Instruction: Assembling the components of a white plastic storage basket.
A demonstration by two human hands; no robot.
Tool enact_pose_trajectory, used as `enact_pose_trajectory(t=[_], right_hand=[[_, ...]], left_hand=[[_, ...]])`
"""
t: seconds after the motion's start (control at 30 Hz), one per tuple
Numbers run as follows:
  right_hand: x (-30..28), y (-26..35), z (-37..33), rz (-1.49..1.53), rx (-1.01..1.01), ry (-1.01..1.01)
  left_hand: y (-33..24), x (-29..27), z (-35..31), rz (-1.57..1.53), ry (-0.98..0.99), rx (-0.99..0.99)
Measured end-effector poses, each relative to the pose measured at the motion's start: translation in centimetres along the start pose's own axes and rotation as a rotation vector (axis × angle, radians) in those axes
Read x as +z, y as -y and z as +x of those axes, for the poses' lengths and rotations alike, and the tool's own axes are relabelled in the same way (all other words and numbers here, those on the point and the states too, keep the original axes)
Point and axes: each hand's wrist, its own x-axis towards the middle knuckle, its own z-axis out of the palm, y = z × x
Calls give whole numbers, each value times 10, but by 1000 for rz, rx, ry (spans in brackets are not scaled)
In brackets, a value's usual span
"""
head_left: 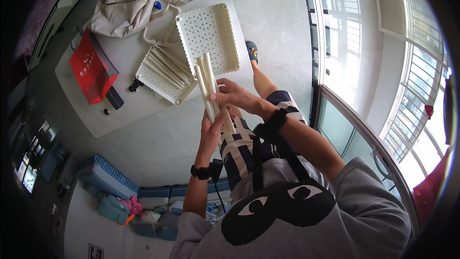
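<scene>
A bundle of slim, smooth, cream-white tubes (202,86) was held raised near the middle of the view, just toward eleven o'clock of centre, its middle partly covered so that the exact count could not be told. The tubes lay side by side and nearly parallel, slanting from between eleven and twelve o'clock to between five and six, their upper ends uneven, the nine-o'clock-side one lowest.

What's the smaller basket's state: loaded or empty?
Loaded: several white rods lie side by side in the smaller basket; exact count unclear.
</scene>
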Motion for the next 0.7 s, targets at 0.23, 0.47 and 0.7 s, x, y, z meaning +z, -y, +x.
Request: enact_pose_trajectory(t=[0.23,0.47,0.7], right_hand=[[-1,-10,10,112,92,56],[4,-31,31,316,135,-152],[-24,-76,42,501,101,-242]], left_hand=[[12,-1,4,-40,-147,114],[23,-29,3,-34,-231,36],[46,-92,33,66,-450,88]])
